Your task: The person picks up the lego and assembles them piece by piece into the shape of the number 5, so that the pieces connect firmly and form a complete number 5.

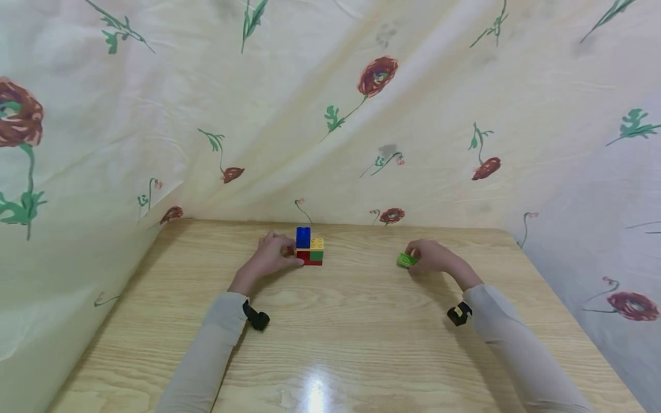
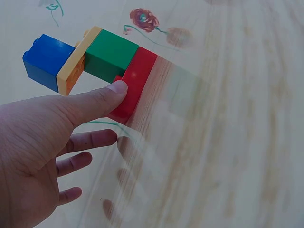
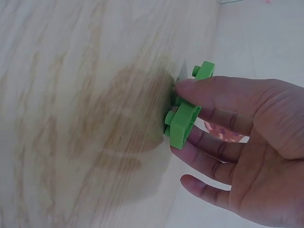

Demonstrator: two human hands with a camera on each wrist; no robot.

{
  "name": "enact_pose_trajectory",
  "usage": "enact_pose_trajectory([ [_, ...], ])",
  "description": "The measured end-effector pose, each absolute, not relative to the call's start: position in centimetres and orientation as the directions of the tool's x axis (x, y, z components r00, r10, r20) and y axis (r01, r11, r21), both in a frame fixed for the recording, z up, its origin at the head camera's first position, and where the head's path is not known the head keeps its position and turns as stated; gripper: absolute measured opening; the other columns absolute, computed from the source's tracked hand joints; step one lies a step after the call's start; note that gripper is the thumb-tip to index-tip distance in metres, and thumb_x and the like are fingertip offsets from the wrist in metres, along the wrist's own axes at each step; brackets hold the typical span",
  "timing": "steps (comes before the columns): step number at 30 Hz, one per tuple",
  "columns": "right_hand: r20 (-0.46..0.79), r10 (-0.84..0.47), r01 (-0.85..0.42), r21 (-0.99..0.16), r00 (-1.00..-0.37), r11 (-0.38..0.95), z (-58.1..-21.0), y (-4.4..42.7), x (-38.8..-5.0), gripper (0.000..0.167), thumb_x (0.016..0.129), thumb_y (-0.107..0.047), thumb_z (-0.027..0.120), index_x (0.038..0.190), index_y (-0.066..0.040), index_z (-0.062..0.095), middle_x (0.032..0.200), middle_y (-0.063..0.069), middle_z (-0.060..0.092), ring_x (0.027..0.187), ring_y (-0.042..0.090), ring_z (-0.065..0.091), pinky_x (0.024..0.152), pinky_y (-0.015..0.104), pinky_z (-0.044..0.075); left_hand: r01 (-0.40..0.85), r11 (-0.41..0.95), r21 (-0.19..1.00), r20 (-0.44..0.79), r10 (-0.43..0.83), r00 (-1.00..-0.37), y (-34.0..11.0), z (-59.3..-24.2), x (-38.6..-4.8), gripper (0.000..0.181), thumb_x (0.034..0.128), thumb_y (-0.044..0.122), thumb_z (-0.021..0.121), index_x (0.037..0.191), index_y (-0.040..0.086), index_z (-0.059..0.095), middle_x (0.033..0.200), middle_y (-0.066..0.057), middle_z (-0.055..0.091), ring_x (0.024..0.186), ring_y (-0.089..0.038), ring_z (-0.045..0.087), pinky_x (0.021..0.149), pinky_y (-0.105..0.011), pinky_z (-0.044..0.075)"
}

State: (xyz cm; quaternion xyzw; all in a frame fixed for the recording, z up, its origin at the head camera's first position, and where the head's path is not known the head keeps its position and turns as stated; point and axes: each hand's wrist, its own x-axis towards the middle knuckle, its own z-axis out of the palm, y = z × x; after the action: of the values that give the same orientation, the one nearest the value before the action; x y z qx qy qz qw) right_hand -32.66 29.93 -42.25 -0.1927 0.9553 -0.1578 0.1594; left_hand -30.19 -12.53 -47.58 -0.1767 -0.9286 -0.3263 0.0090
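On the table stands a stack of toy building bricks. A blue brick (image 2: 47,61) tops a yellow plate (image 2: 78,61), with a green brick (image 2: 111,53) and a red brick (image 2: 137,85) beneath. My left hand (image 1: 272,253) grips the stack from its left side, the thumb on the red brick; its index finger is hidden. Three other fingers stick out free of the bricks. Further right, my right hand (image 1: 431,256) pinches a light green toy brick (image 3: 183,121) with studs between thumb and fingers, low over the tabletop. Its thumb covers the middle of that piece.
The wood-grain table (image 1: 330,321) reaches back to a flowered cloth (image 1: 289,115), which also hangs at both sides. A black wrist device (image 1: 256,317) sits on the left wrist and another black device (image 1: 458,314) on the right. Bare tabletop lies between the hands.
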Motion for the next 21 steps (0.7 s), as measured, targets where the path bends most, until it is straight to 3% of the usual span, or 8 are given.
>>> enact_pose_trajectory([
  [14, -0.141, -0.496, -0.375, -0.489, -0.857, 0.788, -41.6, 28.4, -33.6, 0.032, 0.083, -0.002, 0.08, 0.109, 0.003, 0.062, 0.102, 0.019, 0.067, 0.098, 0.033, 0.065, 0.087, 0.047, 0.054, 0.311, 0.728, 0.612, 0.12, 0.303, -0.945, -12.4, -47.4, -30.5, 0.028, 0.0844, 0.035, 0.084, 0.095, 0.012, 0.073, 0.094, -0.002, 0.066, 0.103, -0.026, 0.042, 0.094, -0.045, 0.027],
  [21, -0.125, -0.505, -0.352, -0.576, -0.854, 0.738, -41.4, 27.4, -33.9, 0.041, 0.082, -0.001, 0.079, 0.116, 0.005, 0.058, 0.106, 0.02, 0.068, 0.101, 0.033, 0.067, 0.088, 0.046, 0.055, 0.321, 0.728, 0.606, 0.124, 0.312, -0.942, -12.4, -47.5, -30.5, 0.027, 0.0845, 0.036, 0.084, 0.091, 0.013, 0.072, 0.092, -0.001, 0.065, 0.101, -0.026, 0.042, 0.093, -0.045, 0.026],
])
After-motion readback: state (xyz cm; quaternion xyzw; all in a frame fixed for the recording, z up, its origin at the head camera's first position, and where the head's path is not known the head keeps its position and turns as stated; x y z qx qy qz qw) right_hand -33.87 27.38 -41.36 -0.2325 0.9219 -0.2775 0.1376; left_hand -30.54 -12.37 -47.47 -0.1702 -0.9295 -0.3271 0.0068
